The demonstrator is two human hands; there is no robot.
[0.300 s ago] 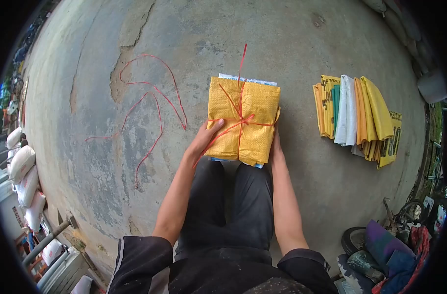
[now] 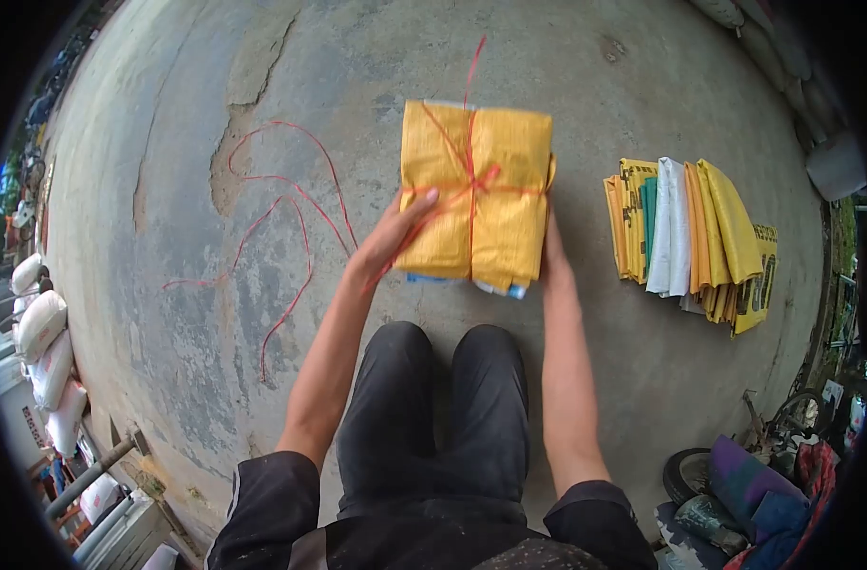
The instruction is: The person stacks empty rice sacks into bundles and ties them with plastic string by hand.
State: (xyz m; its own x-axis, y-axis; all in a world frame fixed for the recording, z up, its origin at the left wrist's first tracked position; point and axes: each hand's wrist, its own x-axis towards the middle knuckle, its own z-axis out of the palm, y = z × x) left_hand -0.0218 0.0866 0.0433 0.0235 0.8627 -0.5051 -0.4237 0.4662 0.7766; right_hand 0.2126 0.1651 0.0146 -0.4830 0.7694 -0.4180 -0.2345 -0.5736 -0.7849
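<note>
A bundle of folded yellow sacks (image 2: 514, 223), tied crosswise with red string (image 2: 471, 157), is held up between my two hands in front of my knees. My left hand (image 2: 395, 228) grips its left side, thumb on top. At the right edge, my right hand (image 2: 552, 252) is mostly hidden by the bundle, its fingers out of sight. Bits of blue and white material show under the near edge. One loose string end sticks up past the far edge.
Long loose red string (image 2: 307, 195) lies curled on the concrete floor (image 2: 358, 57) to the left. A row of folded yellow, green and white sacks (image 2: 676, 228) lies to the right. White filled sacks (image 2: 42, 328) stand far left; cloths and a wheel (image 2: 685, 473) are at lower right.
Both hands have moved the bundle forward, away from my knees, and it looks slightly larger. My arms are stretched further out.
</note>
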